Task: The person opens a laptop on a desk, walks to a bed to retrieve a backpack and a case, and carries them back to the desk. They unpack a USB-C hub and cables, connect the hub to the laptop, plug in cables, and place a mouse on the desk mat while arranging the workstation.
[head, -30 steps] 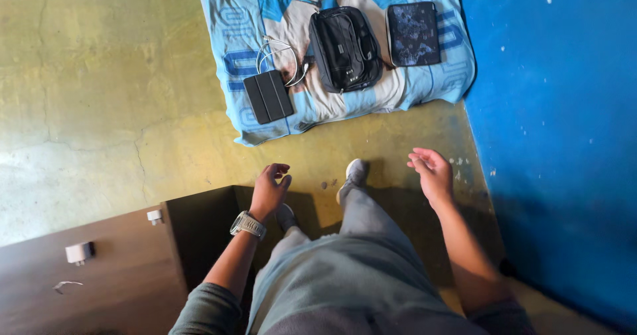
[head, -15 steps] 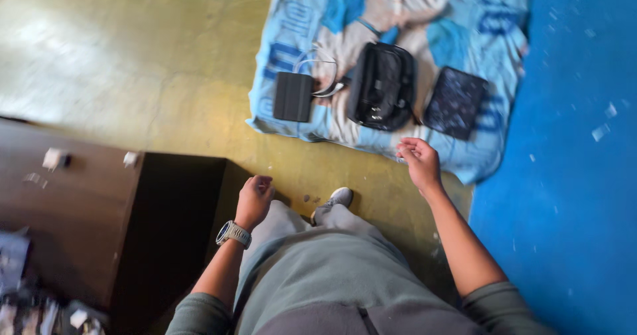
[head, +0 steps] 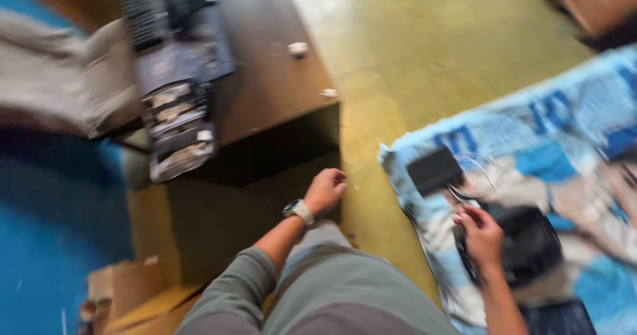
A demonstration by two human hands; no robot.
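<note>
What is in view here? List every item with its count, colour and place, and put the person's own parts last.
Blanket: one, light blue and white patterned, on the floor at right.
Flat case: one, black, on the blanket's left end.
Cable: one, white, looped beside the flat case.
Pouch: one, black, on the blanket by the right hand.
Low table: one, dark brown, upper middle.
Small objects: two, white, on the low table.
Floor: yellow-green.
Left hand: loosely curled, watch on its wrist, empty.
Right hand: over the pouch; grip too blurred to tell.
</note>
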